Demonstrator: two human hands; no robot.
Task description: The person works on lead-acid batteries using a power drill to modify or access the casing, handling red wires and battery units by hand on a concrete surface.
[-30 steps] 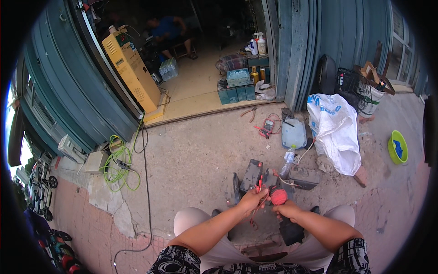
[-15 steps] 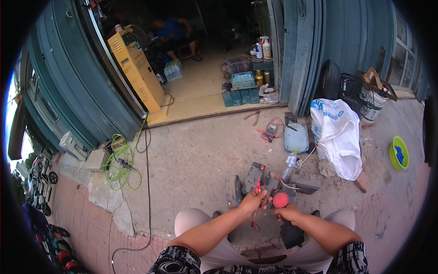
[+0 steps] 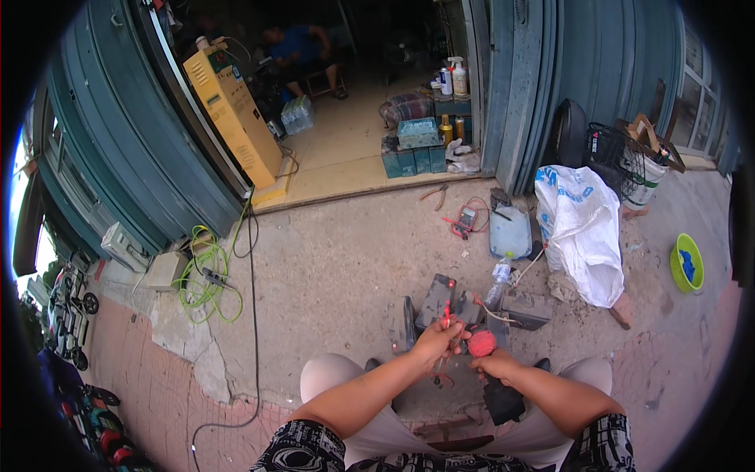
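Note:
My left hand is closed around a thin red lead, whose tip points up past the fingers. Beside it, my right hand grips a red and black power tool. Its round red end faces up near the left fingertips, and a black block hangs below the hand. Just beyond both hands lie dark rectangular batteries, one with a red spot, another at the right. A pale wire runs among them. My hands hide part of what lies between them.
A clear plastic bottle, a blue jerrycan, a multimeter and pliers lie ahead. At right are a white sack and a green basin. Green cable coils at left. Someone sits indoors.
My left hand has shifted slightly, and the thin wire hanging beneath it shows less. My right hand still grips the tool at nearly the same spot. The view has tilted a little.

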